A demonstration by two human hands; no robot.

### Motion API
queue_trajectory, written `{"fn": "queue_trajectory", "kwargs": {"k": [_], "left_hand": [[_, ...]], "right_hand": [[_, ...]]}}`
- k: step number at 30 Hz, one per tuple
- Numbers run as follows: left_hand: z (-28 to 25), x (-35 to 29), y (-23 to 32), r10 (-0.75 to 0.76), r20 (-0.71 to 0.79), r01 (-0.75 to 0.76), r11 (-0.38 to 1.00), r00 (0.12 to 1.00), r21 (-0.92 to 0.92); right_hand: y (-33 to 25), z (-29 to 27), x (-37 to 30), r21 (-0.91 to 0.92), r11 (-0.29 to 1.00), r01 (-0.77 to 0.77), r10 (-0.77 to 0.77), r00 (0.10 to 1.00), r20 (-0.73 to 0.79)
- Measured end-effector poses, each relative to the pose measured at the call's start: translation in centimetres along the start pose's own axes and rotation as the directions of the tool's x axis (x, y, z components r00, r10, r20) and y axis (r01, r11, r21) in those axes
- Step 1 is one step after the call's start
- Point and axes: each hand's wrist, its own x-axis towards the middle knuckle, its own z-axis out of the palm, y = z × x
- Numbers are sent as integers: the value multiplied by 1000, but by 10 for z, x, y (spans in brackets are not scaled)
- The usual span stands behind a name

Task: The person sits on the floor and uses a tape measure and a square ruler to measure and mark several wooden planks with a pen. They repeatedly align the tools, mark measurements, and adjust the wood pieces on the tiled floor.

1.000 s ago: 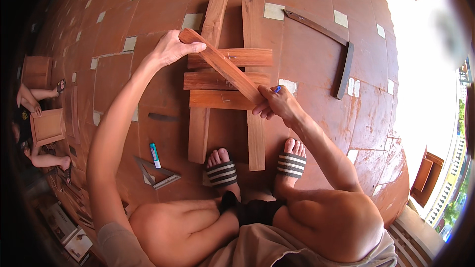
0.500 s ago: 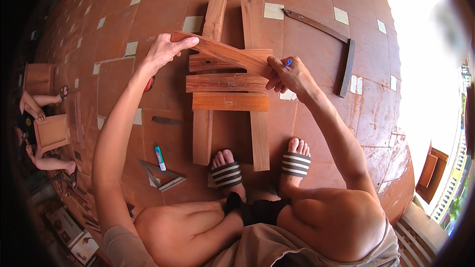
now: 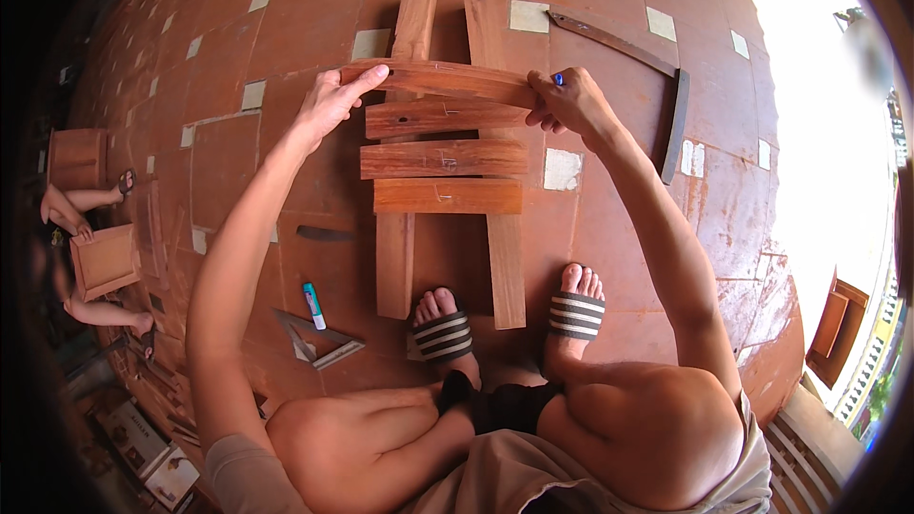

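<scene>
A reddish-brown wooden board [image 3: 457,82] is held crosswise at its two ends, above or on two long wooden beams. My left hand [image 3: 333,105] grips its left end, thumb on top. At the right end, my right hand [image 3: 574,105] is closed on the board, and a blue-tipped pen [image 3: 558,81] pokes out between its fingers. Nearer me, three similar boards lie across the beams: a far one [image 3: 443,118], a middle one [image 3: 438,159] and a near one [image 3: 447,197], each with pale marks. The left beam [image 3: 394,266] and right beam [image 3: 506,271] run away from me.
A large carpenter's square [image 3: 678,124] lies at the right. On the left are a set square [image 3: 324,354], a teal and white tube [image 3: 313,306] and a dark flat strip [image 3: 324,233]. Another person [image 3: 76,228] sits far left with a wooden panel [image 3: 105,260]. My sandalled feet flank the right beam.
The held board has swung from a slant to nearly level across the beams, its right end moving away from me. My right hand has gone farther out with it.
</scene>
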Motion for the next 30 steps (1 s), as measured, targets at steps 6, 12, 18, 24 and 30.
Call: {"fn": "queue_trajectory", "kwargs": {"k": [6, 12, 18, 24, 30], "left_hand": [[13, 27, -17, 96, 10, -95, 994, 995, -55], [33, 50, -45, 103, -56, -106, 992, 993, -71], [20, 52, -51, -106, 208, 94, 993, 972, 66], [6, 30, -67, -192, 395, 151, 980, 898, 133], [2, 9, -66, -10, 236, 64, 972, 972, -225]], "right_hand": [[28, 3, 58, -131, 988, 85, -100, 989, -112], [46, 14, 86, -193, 969, 154, -196, 956, -217], [74, 5, 77, 20, 996, 91, -90, 995, -47], [79, 15, 39, 74, 994, 83, -99, 962, 253], [79, 21, 28, 204, 926, 318, -328, 945, 14]]}}
